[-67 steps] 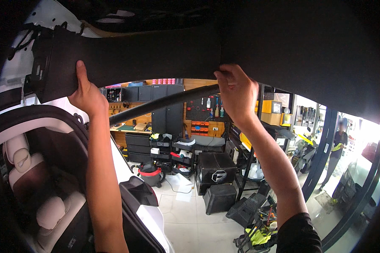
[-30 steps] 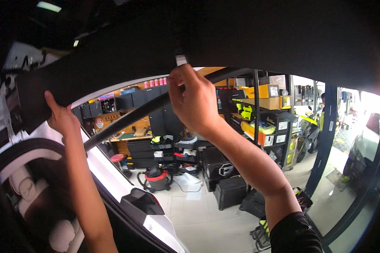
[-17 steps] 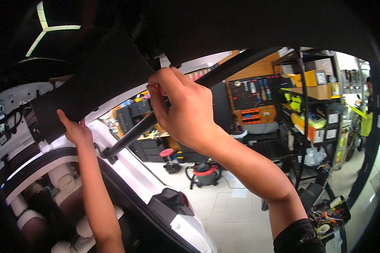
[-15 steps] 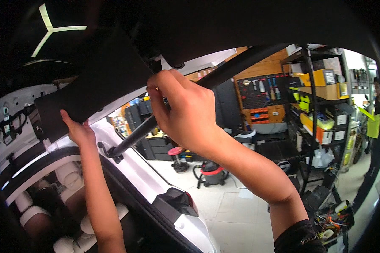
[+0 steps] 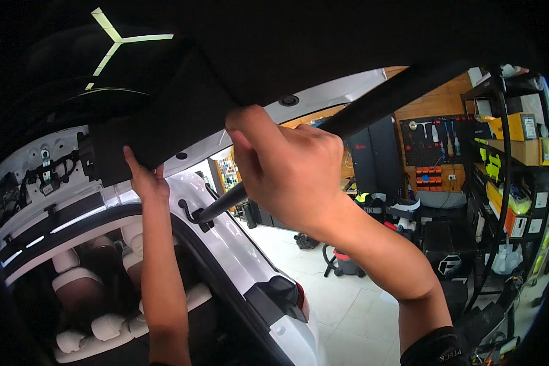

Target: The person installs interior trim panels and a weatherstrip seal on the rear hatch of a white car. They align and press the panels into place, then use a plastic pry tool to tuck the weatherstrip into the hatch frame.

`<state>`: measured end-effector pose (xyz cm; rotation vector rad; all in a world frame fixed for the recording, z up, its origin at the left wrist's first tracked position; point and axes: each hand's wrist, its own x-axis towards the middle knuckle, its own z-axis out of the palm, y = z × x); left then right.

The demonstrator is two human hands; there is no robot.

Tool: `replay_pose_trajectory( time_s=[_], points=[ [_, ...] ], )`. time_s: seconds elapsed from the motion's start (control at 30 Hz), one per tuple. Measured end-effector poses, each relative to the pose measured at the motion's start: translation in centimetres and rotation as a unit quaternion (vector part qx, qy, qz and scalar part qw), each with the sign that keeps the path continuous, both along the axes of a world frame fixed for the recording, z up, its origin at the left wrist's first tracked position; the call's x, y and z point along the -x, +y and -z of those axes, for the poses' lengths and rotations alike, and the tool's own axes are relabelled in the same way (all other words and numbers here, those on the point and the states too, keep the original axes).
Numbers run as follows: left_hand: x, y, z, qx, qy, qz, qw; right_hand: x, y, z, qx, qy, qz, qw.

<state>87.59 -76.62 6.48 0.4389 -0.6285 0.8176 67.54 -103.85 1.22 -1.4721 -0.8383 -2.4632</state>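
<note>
A short black sleeve (image 5: 430, 349) covers the right upper arm (image 5: 426, 316) at the near right — its hem (image 5: 428, 338) curves round the limb just above the elbow (image 5: 418, 293), with a small row of pale lettering (image 5: 451, 355) close by. Beyond it, the right forearm (image 5: 378, 244) and right hand (image 5: 293, 168) are bare — likewise the left forearm (image 5: 165, 268) and left hand (image 5: 149, 182), farther left.

Pale tiled floor (image 5: 354, 314), wood-panelled wall (image 5: 416, 99), black shelving rack (image 5: 504, 116)
</note>
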Motion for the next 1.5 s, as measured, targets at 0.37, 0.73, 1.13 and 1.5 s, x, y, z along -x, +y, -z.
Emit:
replay_pose_trajectory(
  time_s=[0.37, 0.73, 1.13, 1.5],
  points=[
    [0.0, -1.4, -0.3, -0.006, 0.043, -0.052, 0.998, 1.6, 2.0, 0.5, -0.023, 0.09, 0.023, 0.995],
    [-0.7, -1.6, -0.5, 0.028, 0.063, -0.083, 0.994, 4.3, 12.5, -8.1, 0.128, 0.211, 0.089, 0.965],
    [-1.7, -2.0, -0.5, 0.048, 0.053, -0.05, 0.996, 5.2, 16.0, -9.9, 0.084, 0.176, 0.087, 0.977],
    [-0.7, -2.7, -0.5, 0.043, 0.086, -0.078, 0.992, -0.8, 4.8, -2.8, 0.422, -0.026, 0.166, 0.891]
  ],
)
